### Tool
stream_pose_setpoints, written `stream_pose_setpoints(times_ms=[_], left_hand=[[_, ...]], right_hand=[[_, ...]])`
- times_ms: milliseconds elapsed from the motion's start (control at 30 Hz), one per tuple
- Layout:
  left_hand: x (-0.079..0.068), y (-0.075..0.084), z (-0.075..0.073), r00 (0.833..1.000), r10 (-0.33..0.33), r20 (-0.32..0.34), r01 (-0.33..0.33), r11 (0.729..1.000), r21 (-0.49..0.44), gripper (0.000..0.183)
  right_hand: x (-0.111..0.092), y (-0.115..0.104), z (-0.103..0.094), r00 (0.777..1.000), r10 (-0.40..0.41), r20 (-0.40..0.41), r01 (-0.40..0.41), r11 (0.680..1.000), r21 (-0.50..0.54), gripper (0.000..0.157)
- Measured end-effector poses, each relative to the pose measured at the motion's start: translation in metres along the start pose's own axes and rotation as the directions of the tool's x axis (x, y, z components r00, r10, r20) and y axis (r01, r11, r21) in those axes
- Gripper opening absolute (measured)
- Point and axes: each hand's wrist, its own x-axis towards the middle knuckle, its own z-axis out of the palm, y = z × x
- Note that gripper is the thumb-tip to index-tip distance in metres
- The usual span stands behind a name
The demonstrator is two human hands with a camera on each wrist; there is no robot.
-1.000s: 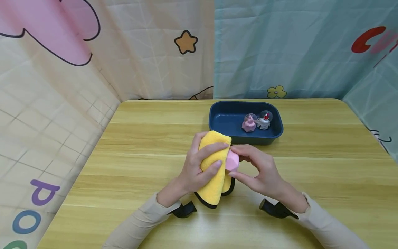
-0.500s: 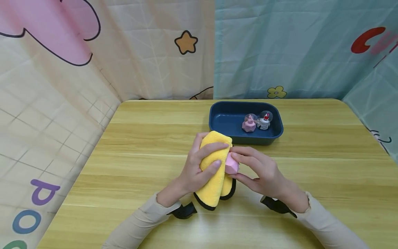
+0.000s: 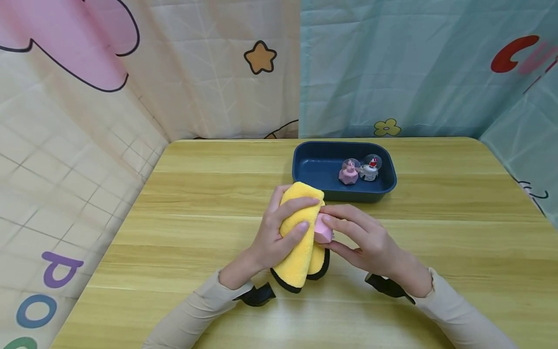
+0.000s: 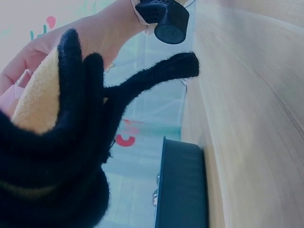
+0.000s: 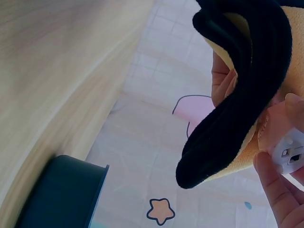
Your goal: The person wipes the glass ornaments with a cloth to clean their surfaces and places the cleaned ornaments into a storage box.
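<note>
My left hand [image 3: 279,235] grips a folded yellow towel [image 3: 301,247] with black edging, wrapped around one end of a pink snow globe [image 3: 322,230]. Only the faceted base sticks out on the right; the dome is hidden inside the cloth. Fingertips and thumb of my right hand [image 3: 370,237] pinch this base. In the right wrist view, its white underside [image 5: 290,154] shows small dark openings, close to the towel's black edging [image 5: 256,95]. Both hands are above the middle of the wooden table, in front of a dark blue bin.
The dark blue bin [image 3: 305,186] stands just beyond the hands toward the back. Inside, on its right side, another pink snow globe [image 3: 349,174] sits beside a white snow globe [image 3: 369,172] with a red figure. Printed curtains [image 3: 218,72] enclose the table's back and sides.
My right hand's fingers have shifted over the pink base, with a fingertip now on its near face, and the base has turned slightly. The left hand keeps its hold on the towel.
</note>
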Motion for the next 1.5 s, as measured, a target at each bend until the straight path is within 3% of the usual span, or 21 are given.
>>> stream_pose_setpoints(times_ms=[467, 900, 1000, 1200, 1500], left_hand=[[0.000, 0.000, 0.001, 0.998, 0.055, -0.021, -0.055, 0.998, 0.011, 0.034], [-0.001, -0.003, 0.002, 0.986, 0.168, -0.008, -0.167, 0.983, 0.076, 0.038], [0.000, -0.003, 0.002, 0.981, 0.193, -0.010, -0.191, 0.977, 0.096, 0.039], [0.000, -0.003, 0.002, 0.968, 0.248, -0.021, -0.243, 0.960, 0.143, 0.038], [0.001, -0.005, 0.001, 0.957, 0.289, -0.022, -0.279, 0.938, 0.208, 0.037]], right_hand=[[-0.004, 0.004, 0.006, 0.997, -0.008, -0.073, 0.015, 0.996, 0.092, 0.038], [-0.006, 0.003, 0.003, 0.986, 0.138, -0.091, -0.114, 0.968, 0.225, 0.045], [-0.007, 0.002, 0.003, 0.979, 0.185, -0.086, -0.150, 0.940, 0.308, 0.045], [-0.009, -0.002, 0.004, 0.951, 0.306, -0.049, -0.251, 0.853, 0.457, 0.044], [-0.007, -0.010, 0.001, 0.857, 0.512, 0.066, -0.467, 0.715, 0.520, 0.044]])
